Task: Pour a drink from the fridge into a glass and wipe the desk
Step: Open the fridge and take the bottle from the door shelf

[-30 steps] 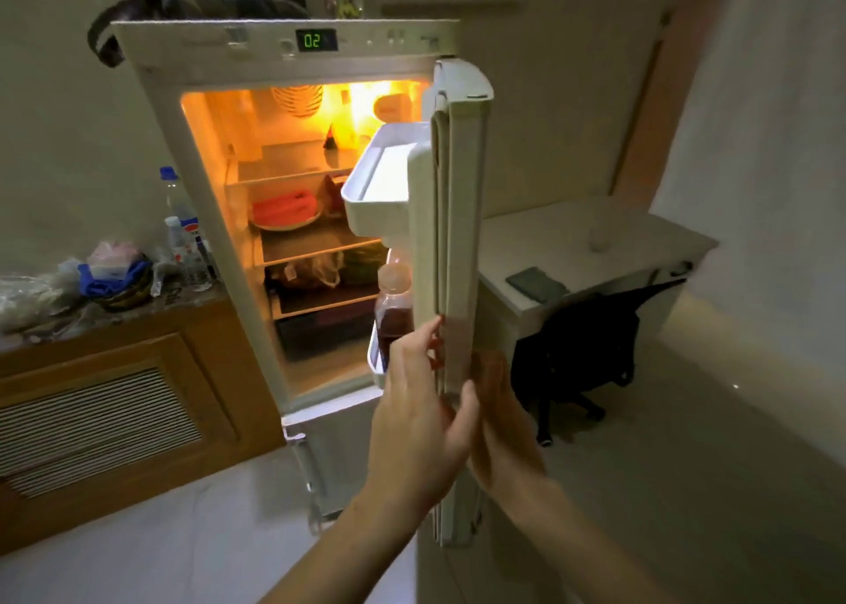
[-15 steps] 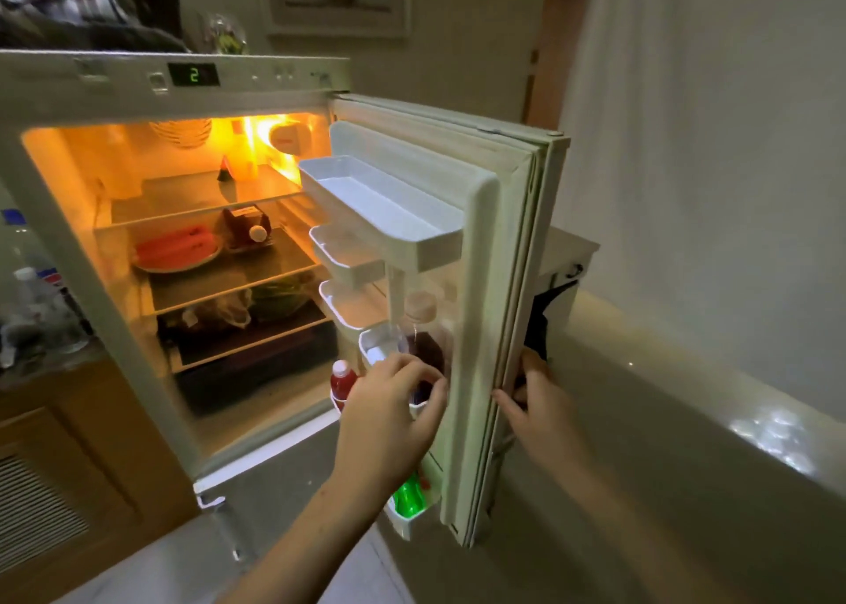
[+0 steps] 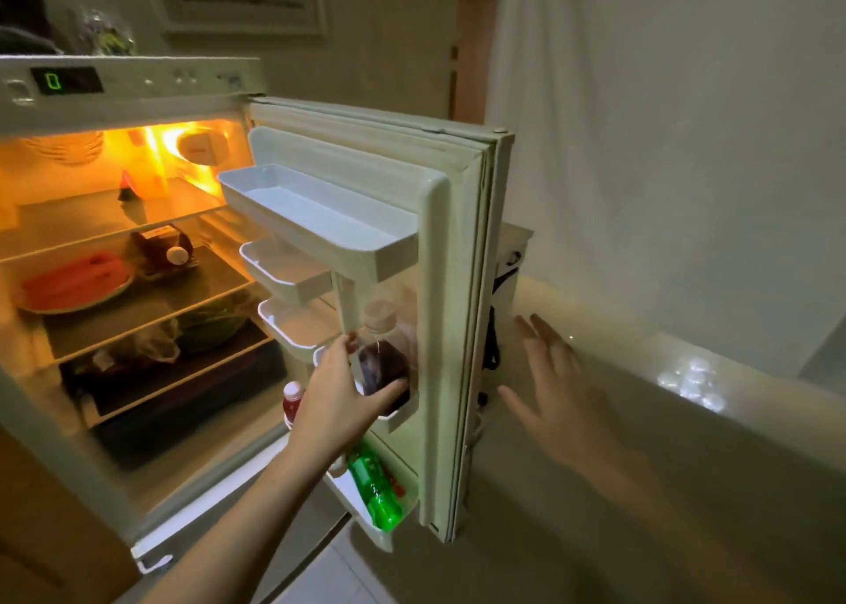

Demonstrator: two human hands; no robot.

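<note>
The fridge door [image 3: 462, 283] stands wide open, its shelves facing me. A clear bottle of dark red drink [image 3: 382, 356] with a pale cap stands in a lower door shelf. My left hand [image 3: 341, 402] wraps around the bottle's lower body, thumb on its right side. To the right of the door edge, my right hand [image 3: 556, 397] hovers with fingers spread, touching nothing. The desk and glass are hidden behind the door.
A green bottle [image 3: 376, 489] lies in the bottom door shelf, and a small red-capped bottle [image 3: 292, 399] stands left of my wrist. The lit fridge interior holds a plate of watermelon [image 3: 75, 283] and bagged food. A white curtain [image 3: 664, 145] hangs on the right.
The door has swung fully open. My right hand has let go of the door edge and moved away to the right. My left hand has closed around the dark drink bottle.
</note>
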